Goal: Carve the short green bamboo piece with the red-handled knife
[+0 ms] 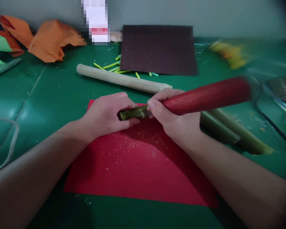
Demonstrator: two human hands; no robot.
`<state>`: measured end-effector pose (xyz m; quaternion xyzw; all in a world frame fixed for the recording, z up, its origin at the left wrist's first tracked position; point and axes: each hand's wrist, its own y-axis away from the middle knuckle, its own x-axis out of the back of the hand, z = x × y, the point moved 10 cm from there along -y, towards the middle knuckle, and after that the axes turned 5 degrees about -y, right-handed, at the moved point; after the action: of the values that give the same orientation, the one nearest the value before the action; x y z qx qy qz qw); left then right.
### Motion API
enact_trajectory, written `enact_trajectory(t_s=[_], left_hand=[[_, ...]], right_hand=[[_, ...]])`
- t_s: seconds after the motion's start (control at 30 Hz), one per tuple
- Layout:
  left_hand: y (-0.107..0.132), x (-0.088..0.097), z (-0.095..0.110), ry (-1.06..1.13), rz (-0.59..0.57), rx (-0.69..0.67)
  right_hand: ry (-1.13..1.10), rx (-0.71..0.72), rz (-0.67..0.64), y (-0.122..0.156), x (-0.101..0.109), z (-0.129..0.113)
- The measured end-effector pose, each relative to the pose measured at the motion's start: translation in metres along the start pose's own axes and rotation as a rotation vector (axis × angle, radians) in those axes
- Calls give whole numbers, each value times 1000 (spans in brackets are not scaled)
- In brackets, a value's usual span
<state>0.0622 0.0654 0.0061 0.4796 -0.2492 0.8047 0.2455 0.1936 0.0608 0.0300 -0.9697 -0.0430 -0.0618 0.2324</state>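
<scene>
My left hand (pixel 107 116) is wrapped around a short green bamboo tube (pixel 134 113), its hollow, dark end showing between thumb and fingers. In my right hand (pixel 168 113) is a red-handled carving tool (pixel 212 93), gripped low with its thick handle slanting up to the right. The tool's tip is hidden by my fingers, right against the bamboo. Both hands are over a red sheet (pixel 133 175) sprinkled with fine pale shavings.
A pale wooden rod (pixel 121 79) lies beyond my hands, with a dark sheet (pixel 157 49) and several yellow-green sticks behind it. Two larger bamboo pieces (pixel 243 136) rest at right near a black cable (pixel 269 117). Crumpled orange paper (pixel 51 39) sits at back left.
</scene>
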Motion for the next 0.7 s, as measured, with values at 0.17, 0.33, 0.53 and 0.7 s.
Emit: enact_trajectory(t_s=[0.17,0.33,0.53,0.7], left_hand=[[0,-1,-1,0,-8,11],[0,0,-1,-8,-2,13],[0,-1,-1,16,-8,9],[0,0,0,-2,-11,7]], right_hand=[[32,22,9,1,1,-1],[68,19,-12,1,0,-2],[52,9,-20,0,-1,-1],[22,14,-19,-2,-1,-2]])
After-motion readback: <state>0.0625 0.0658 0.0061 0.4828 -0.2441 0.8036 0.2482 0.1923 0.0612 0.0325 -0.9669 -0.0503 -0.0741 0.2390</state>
